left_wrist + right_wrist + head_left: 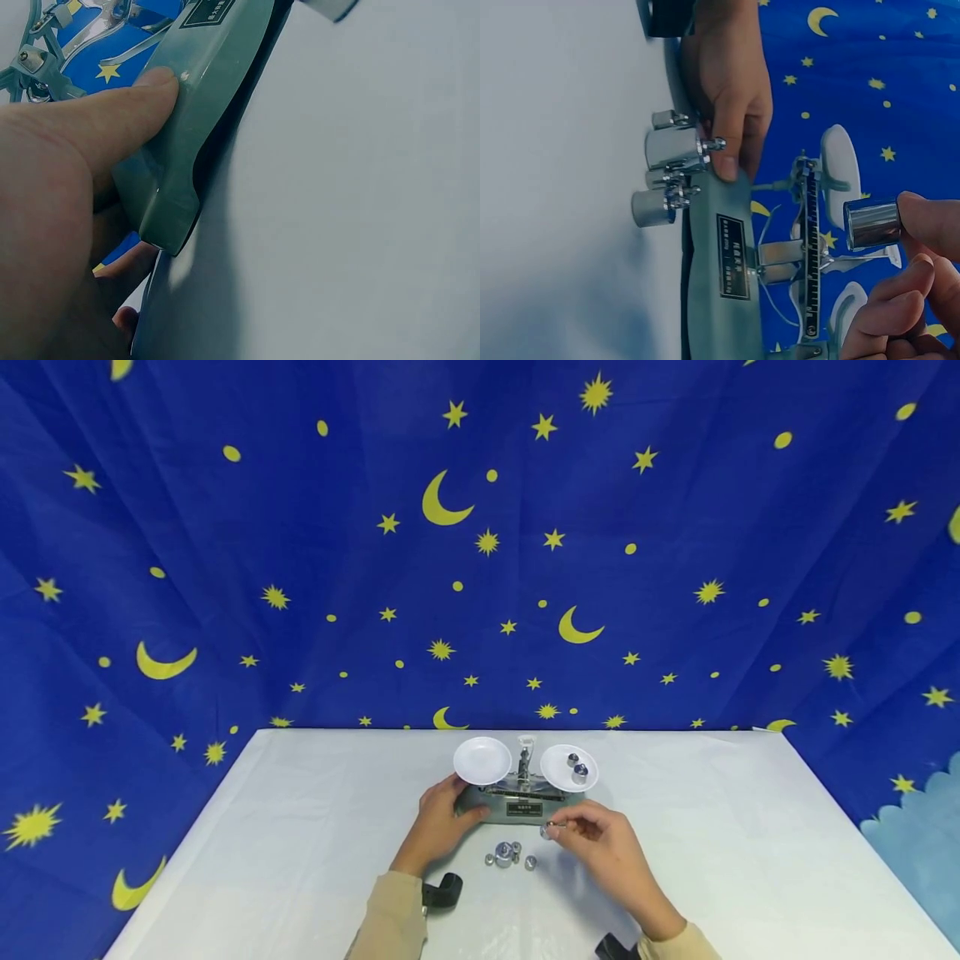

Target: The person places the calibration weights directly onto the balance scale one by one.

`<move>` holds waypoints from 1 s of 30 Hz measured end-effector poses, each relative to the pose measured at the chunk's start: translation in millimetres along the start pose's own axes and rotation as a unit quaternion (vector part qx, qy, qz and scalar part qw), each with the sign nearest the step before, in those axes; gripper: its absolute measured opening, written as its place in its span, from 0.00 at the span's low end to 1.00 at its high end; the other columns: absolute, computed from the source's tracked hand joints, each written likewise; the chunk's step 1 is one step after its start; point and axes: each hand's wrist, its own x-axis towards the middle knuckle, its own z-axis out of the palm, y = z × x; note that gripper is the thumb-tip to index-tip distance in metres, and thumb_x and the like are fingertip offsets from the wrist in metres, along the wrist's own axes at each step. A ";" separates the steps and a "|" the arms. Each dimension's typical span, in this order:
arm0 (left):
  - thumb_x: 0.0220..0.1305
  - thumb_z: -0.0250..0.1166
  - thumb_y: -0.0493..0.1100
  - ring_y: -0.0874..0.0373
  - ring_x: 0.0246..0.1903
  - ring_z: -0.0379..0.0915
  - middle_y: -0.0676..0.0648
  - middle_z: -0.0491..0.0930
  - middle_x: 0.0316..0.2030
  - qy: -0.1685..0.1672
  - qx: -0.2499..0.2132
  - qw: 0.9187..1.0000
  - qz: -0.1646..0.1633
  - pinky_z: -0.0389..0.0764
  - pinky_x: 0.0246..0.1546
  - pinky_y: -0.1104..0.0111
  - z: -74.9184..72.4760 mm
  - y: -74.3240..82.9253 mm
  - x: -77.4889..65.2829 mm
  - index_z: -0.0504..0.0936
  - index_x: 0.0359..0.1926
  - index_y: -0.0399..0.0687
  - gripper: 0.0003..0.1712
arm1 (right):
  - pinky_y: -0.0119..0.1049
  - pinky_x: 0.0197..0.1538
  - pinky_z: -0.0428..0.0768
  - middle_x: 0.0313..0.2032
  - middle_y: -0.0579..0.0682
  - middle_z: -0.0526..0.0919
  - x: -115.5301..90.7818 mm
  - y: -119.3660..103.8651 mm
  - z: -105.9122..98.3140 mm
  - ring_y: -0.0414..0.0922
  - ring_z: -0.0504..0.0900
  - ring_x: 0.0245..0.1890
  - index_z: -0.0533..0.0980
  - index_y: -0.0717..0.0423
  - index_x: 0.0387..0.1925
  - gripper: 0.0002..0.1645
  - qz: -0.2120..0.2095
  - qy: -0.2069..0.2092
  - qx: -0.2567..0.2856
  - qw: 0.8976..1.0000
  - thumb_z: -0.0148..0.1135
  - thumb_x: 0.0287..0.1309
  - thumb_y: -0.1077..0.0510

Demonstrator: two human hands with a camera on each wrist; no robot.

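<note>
A grey-green pan balance point(524, 810) stands on the white table. My left hand point(435, 828) holds its left end, with the thumb on the front face of the base point(217, 82) and other fingers round the end. Between thumb and fingertips, my right hand point(609, 853) pinches a small silver balance weight point(872, 223), held up in front of the base below the right pan. The left pan point(482, 760) bears nothing. Two silver weights point(581, 773) stand on the right pan point(553, 767).
Several silver weights of different sizes, the largest weight point(504, 856) among them, stand in a group on the table point(300, 835) in front of the balance. A blue cloth point(517, 577) with yellow moons and stars hangs behind. Black wrist mounts point(444, 892) sit by both sleeves.
</note>
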 end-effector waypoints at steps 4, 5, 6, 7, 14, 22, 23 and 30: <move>0.62 0.70 0.50 0.40 0.69 0.63 0.36 0.70 0.67 -0.001 0.001 1.000 0.001 0.54 0.70 0.40 0.1 -0.9 -0.6 0.73 0.68 0.36 0.37 | 0.30 0.34 0.79 0.30 0.49 0.79 2.7 -1.8 1.4 0.43 0.76 0.32 0.86 0.52 0.33 0.06 -0.007 0.008 -0.002 1.000 0.74 0.52 0.63; 0.63 0.70 0.50 0.40 0.69 0.63 0.36 0.71 0.67 -0.001 0.002 1.000 0.001 0.54 0.70 0.40 0.1 -1.0 -0.7 0.73 0.68 0.36 0.37 | 0.30 0.34 0.79 0.30 0.48 0.79 3.3 -2.3 1.7 0.43 0.76 0.32 0.86 0.51 0.33 0.06 -0.010 0.011 -0.005 1.000 0.74 0.52 0.63; 0.63 0.70 0.50 0.40 0.69 0.63 0.36 0.70 0.68 -0.002 0.003 1.000 0.000 0.54 0.70 0.40 0.3 -1.3 -0.8 0.73 0.68 0.36 0.37 | 0.30 0.34 0.78 0.30 0.48 0.79 3.8 -2.8 2.1 0.43 0.76 0.32 0.86 0.51 0.32 0.06 -0.011 0.015 -0.007 1.000 0.74 0.52 0.63; 0.63 0.70 0.51 0.40 0.69 0.63 0.36 0.70 0.68 -0.003 0.003 1.000 0.000 0.53 0.70 0.40 0.4 -1.4 -0.8 0.73 0.68 0.37 0.37 | 0.30 0.34 0.78 0.30 0.48 0.79 4.5 -3.3 2.3 0.43 0.76 0.32 0.86 0.51 0.32 0.06 -0.014 0.018 -0.009 1.000 0.75 0.52 0.63; 0.63 0.69 0.52 0.40 0.70 0.62 0.36 0.70 0.68 -0.004 0.001 1.000 -0.004 0.51 0.71 0.41 0.9 -1.4 0.4 0.73 0.68 0.38 0.37 | 0.30 0.34 0.77 0.29 0.47 0.79 9.3 -5.9 3.5 0.44 0.75 0.32 0.86 0.49 0.32 0.07 -0.022 0.035 -0.023 0.999 0.74 0.52 0.63; 0.63 0.70 0.52 0.40 0.69 0.62 0.36 0.70 0.68 -0.002 0.003 1.000 0.000 0.52 0.71 0.41 1.3 -2.2 0.4 0.73 0.68 0.38 0.37 | 0.30 0.32 0.75 0.27 0.45 0.78 14.1 -7.3 4.6 0.43 0.74 0.30 0.86 0.49 0.33 0.07 -0.044 0.056 -0.034 0.997 0.75 0.52 0.63; 0.63 0.70 0.52 0.40 0.69 0.62 0.36 0.70 0.68 -0.002 0.003 1.000 -0.001 0.52 0.71 0.41 1.2 -2.1 0.5 0.73 0.68 0.38 0.37 | 0.30 0.32 0.75 0.27 0.45 0.78 14.6 -7.5 4.7 0.43 0.74 0.30 0.86 0.49 0.33 0.07 -0.048 0.058 -0.035 0.997 0.75 0.52 0.63; 0.63 0.70 0.51 0.39 0.69 0.63 0.36 0.71 0.68 -0.003 0.002 1.000 -0.001 0.52 0.71 0.41 0.8 -1.5 0.8 0.73 0.68 0.38 0.37 | 0.30 0.33 0.76 0.28 0.43 0.79 18.6 -10.1 6.1 0.42 0.75 0.30 0.86 0.49 0.33 0.08 -0.073 0.080 -0.054 0.993 0.74 0.52 0.64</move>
